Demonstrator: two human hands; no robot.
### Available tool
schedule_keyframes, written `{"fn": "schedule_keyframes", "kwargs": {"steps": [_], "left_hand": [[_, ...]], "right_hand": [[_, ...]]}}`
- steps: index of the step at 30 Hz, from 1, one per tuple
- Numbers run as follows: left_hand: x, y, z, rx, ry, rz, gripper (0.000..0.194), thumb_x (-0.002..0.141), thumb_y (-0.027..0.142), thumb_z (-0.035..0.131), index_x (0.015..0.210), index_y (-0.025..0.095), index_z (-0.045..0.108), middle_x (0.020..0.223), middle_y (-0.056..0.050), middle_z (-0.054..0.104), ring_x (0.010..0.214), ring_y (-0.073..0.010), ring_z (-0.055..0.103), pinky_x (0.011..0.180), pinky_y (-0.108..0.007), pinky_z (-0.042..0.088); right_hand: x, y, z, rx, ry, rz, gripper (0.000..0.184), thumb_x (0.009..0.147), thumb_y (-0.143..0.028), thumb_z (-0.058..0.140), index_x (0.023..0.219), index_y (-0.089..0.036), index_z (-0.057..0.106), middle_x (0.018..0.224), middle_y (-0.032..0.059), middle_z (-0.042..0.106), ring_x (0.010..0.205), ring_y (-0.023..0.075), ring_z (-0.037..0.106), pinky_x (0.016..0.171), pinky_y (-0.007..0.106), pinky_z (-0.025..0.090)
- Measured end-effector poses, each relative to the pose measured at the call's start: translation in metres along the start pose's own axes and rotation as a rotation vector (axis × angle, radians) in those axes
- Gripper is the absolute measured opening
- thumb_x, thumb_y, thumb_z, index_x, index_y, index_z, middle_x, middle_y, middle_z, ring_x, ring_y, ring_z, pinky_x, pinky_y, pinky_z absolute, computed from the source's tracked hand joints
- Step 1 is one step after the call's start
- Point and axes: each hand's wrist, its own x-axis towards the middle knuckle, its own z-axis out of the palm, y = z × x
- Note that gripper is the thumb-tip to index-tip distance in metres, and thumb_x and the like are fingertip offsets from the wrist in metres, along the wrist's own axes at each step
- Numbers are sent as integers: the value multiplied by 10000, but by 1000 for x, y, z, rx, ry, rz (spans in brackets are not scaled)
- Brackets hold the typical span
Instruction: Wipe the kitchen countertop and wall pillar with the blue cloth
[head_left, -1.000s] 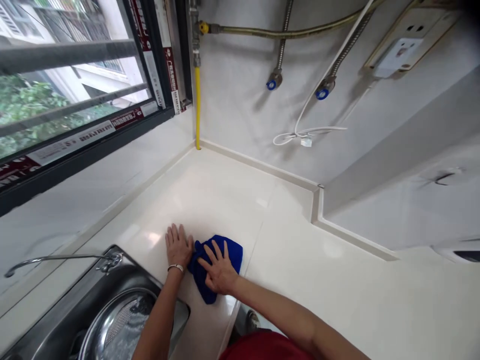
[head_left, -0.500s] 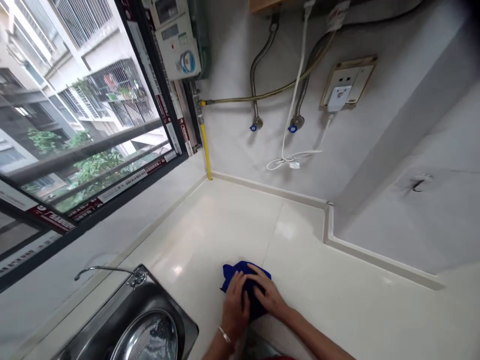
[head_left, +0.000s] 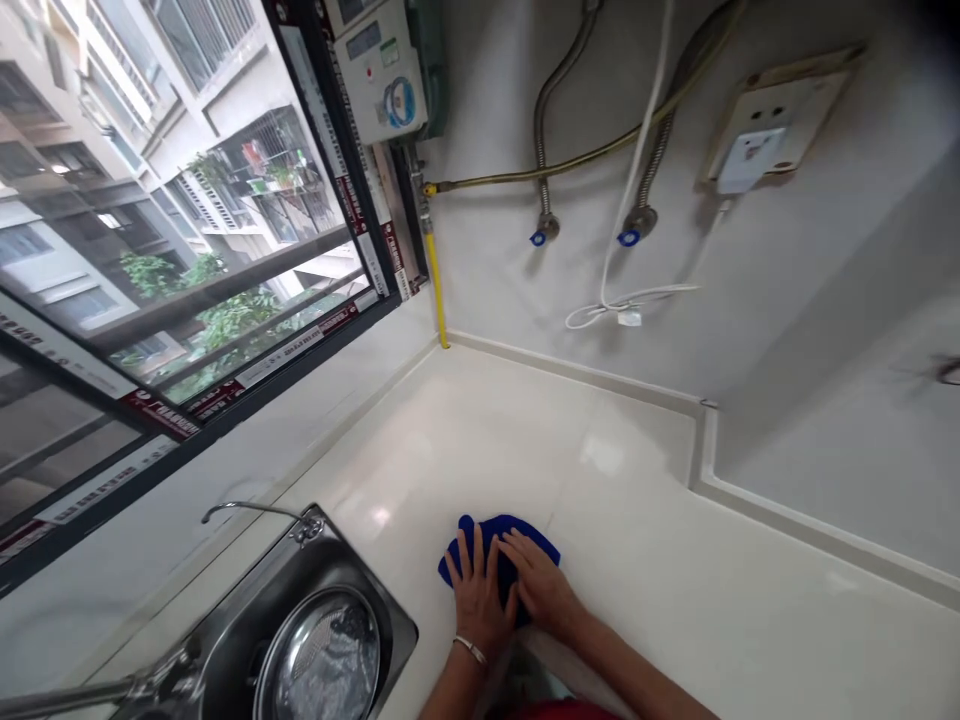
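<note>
A dark blue cloth [head_left: 504, 527] lies spread on the pale countertop [head_left: 480, 430], close in front of my body. My left hand [head_left: 480, 598], with a bracelet at the wrist, rests flat on the cloth's left part with fingers spread. On its right part lies my right hand [head_left: 544, 585], palm down, fingers stretched out over the fabric. The two hands are close together, thumbs near each other. The cloth's near part is hidden beneath the hands.
To the left is a metal sink [head_left: 390, 630] with a faucet [head_left: 304, 525] and a round metal colander [head_left: 322, 655]. A yellow pipe [head_left: 436, 290] reaches the far corner. A white cable [head_left: 630, 300], valves and a wall socket [head_left: 795, 120] are on the wall. A window [head_left: 225, 220] stands left.
My left fingers have spread from a bunched pose to lie flat on the cloth, which is now flatter and wider. The camera view has shifted, moving the surroundings within the picture.
</note>
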Motion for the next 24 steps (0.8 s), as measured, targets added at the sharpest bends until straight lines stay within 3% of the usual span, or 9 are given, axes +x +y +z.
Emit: {"fn": "schedule_keyframes", "kwargs": {"steps": [4, 7, 10, 14, 17, 20, 24], "left_hand": [[-13, -30, -14, -4, 0, -78, 724, 866, 379, 526, 1524, 314, 232, 1652, -121, 203, 1514, -433, 59, 1118, -748, 326], [-12, -51, -19, -56, 55, -103, 699, 889, 356, 501, 1527, 267, 230, 1662, -144, 165, 1528, -364, 85, 1157, -619, 372], [5, -77, -24, -94, 49, -44, 641, 897, 348, 500, 1502, 273, 302, 1660, -143, 188, 1520, -312, 185, 1151, -533, 416], [46, -121, -43, -146, -109, 38, 500, 853, 405, 577, 1346, 331, 543, 1502, -88, 515, 1410, -267, 446, 1135, -493, 448], [73, -145, -57, -155, -85, -102, 362, 900, 361, 479, 1206, 282, 654, 1336, -97, 656, 1280, -248, 580, 1105, -497, 479], [86, -140, -57, -159, -33, -186, 446, 923, 396, 412, 1277, 189, 586, 1313, -150, 654, 1224, -245, 607, 1067, -479, 502], [94, -103, -39, -165, -49, -205, 469, 872, 487, 491, 1199, 175, 616, 1159, -157, 694, 1133, -278, 617, 987, -480, 512]], "right_hand": [[20, -5, 18, -75, -104, -51, 825, 751, -55, 428, 1545, -190, 251, 1591, 86, 324, 1473, 250, 280, 1167, 484, 385], [40, 5, 16, -85, -107, -25, 774, 777, -63, 427, 1531, -175, 292, 1577, 79, 353, 1469, 233, 290, 1178, 469, 368], [58, 22, 7, -98, -113, 54, 743, 773, -54, 428, 1498, -207, 371, 1575, 56, 362, 1460, 226, 308, 1185, 478, 347], [60, 37, -11, -120, -140, 76, 750, 729, -48, 449, 1458, -223, 431, 1564, 59, 382, 1455, 249, 316, 1215, 611, 207], [48, 35, -21, -139, -108, 79, 704, 723, -61, 473, 1422, -143, 473, 1566, 137, 360, 1467, 277, 287, 1218, 626, 176], [32, 21, -21, -115, -81, 57, 703, 708, -76, 503, 1410, -111, 484, 1559, 168, 361, 1482, 305, 240, 1215, 619, 194], [18, 7, -6, 15, -178, -58, 657, 710, -92, 515, 1359, -187, 539, 1503, 114, 466, 1449, 278, 325, 1201, 613, 235]]}}
